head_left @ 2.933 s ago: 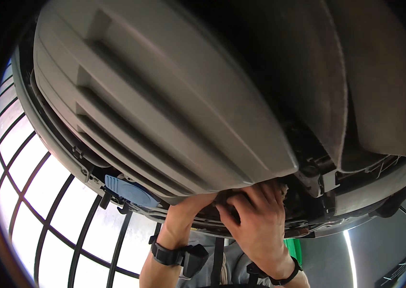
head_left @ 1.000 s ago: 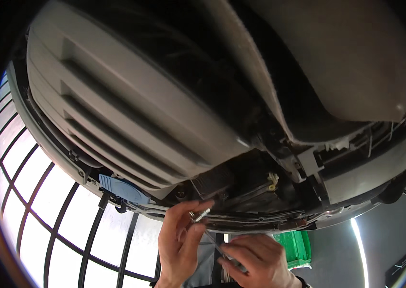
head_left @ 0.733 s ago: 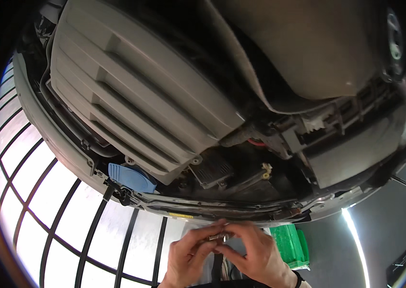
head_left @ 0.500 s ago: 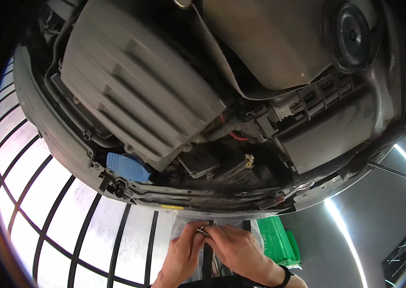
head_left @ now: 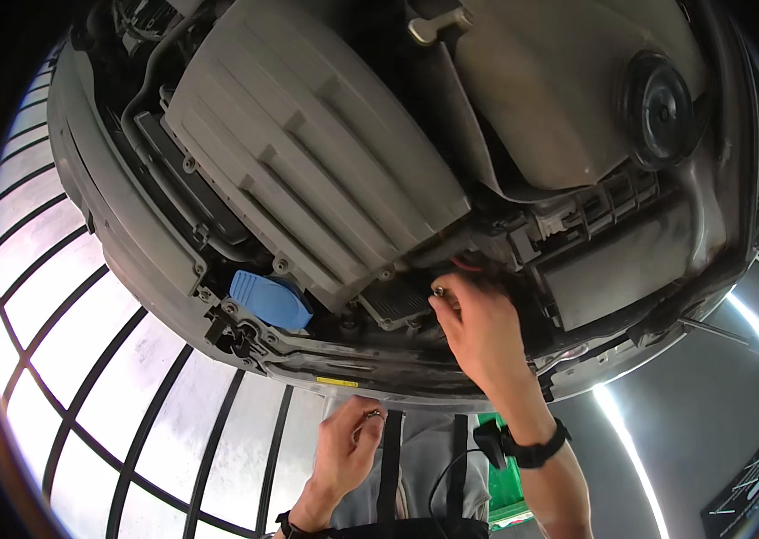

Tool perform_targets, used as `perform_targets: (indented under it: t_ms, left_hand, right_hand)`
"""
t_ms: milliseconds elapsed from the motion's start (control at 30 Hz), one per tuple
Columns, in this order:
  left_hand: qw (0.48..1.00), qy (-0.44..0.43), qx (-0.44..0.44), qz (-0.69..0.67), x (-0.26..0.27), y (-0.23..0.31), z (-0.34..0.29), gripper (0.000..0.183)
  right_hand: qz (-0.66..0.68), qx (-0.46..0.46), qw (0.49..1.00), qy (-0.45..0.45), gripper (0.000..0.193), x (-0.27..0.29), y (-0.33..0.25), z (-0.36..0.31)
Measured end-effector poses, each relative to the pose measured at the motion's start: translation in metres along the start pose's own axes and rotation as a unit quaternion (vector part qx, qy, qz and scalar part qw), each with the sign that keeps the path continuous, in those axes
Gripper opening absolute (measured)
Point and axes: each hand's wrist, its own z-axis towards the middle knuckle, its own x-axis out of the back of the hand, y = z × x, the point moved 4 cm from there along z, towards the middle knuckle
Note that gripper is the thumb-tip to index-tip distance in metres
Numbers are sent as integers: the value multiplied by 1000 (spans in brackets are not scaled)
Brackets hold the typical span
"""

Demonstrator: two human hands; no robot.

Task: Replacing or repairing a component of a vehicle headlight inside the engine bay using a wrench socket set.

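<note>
My right hand [head_left: 485,337] reaches into the front of an open engine bay. Its thumb and fingers pinch a small metal piece [head_left: 438,292], too small to tell its kind. Just left of the fingertips is a dark ribbed box [head_left: 395,304], and a thin red hose [head_left: 467,265] shows above the hand. In front of the car's edge, before my body, my left hand [head_left: 342,455] is closed with curled fingers. A bit of shiny metal [head_left: 373,414] pokes out at its fingertips; most of it is hidden.
A large grey ribbed plastic cover [head_left: 317,153] fills the upper left of the bay. A blue cap [head_left: 269,301] sits near the front rim. A grey panel [head_left: 640,269] lies to the right. Beyond the bumper edge, a green bin [head_left: 505,490] stands on the floor, partly behind my right forearm.
My hands were together in front of my body; now they are apart. The right one has moved up and forward into the engine bay. The view has shifted slightly.
</note>
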Motion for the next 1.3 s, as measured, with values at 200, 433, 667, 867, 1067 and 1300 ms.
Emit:
perform_targets:
  t_ms: [200,433,667,867,1067,1300]
  left_hand:
    - [995,14,-95,3,3,8,19,9]
    - [994,-3,-102,44,3,5,32,8]
    - [982,43,-153,100,-10,45,71,12]
    - [962,92,-200,164,-10,55,85,14]
    - [963,93,-187,169,-8,51,86,14]
    - [956,110,-194,188,-11,67,94,15]
  right_hand:
    - [-131,-143,978,-72,23,-31,37,32]
    - [-145,-260,942,-155,39,-47,40,62]
    - [-100,-201,965,-138,42,-87,73,66]
    - [-117,-243,934,-234,47,-91,73,68]
    - [-95,-201,952,-212,49,-78,63,67]
    - [-149,-240,919,-274,52,-74,58,73]
